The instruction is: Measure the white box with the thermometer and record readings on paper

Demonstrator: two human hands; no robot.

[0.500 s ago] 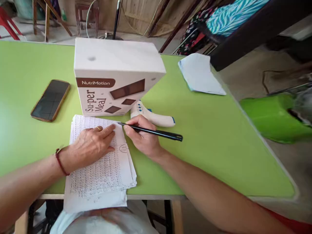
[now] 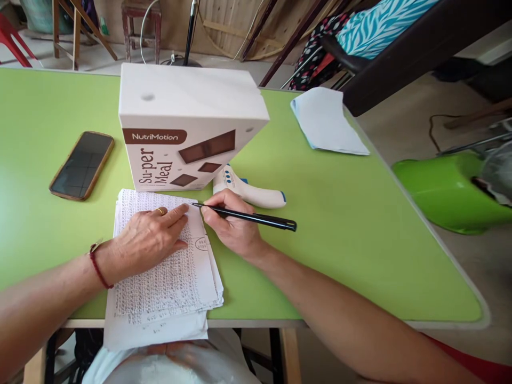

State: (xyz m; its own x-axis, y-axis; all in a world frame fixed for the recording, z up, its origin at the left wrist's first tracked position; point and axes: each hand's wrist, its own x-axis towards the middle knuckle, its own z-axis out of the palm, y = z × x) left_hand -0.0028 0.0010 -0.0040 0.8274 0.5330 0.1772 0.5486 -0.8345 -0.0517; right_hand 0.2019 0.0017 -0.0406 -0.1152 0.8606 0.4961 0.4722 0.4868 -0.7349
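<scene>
A stack of paper sheets [image 2: 160,288] covered in dense handwriting lies at the table's front edge, its lower sheets hanging over. My left hand [image 2: 150,240] rests flat on the top sheet, fingers stretched out; a ring and a red bracelet show on it. Between thumb and fingers, my right hand [image 2: 234,224] grips a black pen [image 2: 264,218], tip near the sheet's upper right edge, close to my left fingertips. Just behind my right hand is a white infrared thermometer [image 2: 260,196] with blue parts. A white NutriMotion box [image 2: 196,96] stands upright right behind the papers.
On the green table [image 2: 360,229] a phone [image 2: 82,165] lies at the left and folded white paper [image 2: 330,121] at the far right. A dark post [image 2: 392,58] rises beyond the right edge. A green bin [image 2: 448,194] is on the floor, stools [image 2: 140,26] behind.
The view has shifted very slightly, moving everything a little to the left. Both hands, the pen and the papers keep nearly the same positions.
</scene>
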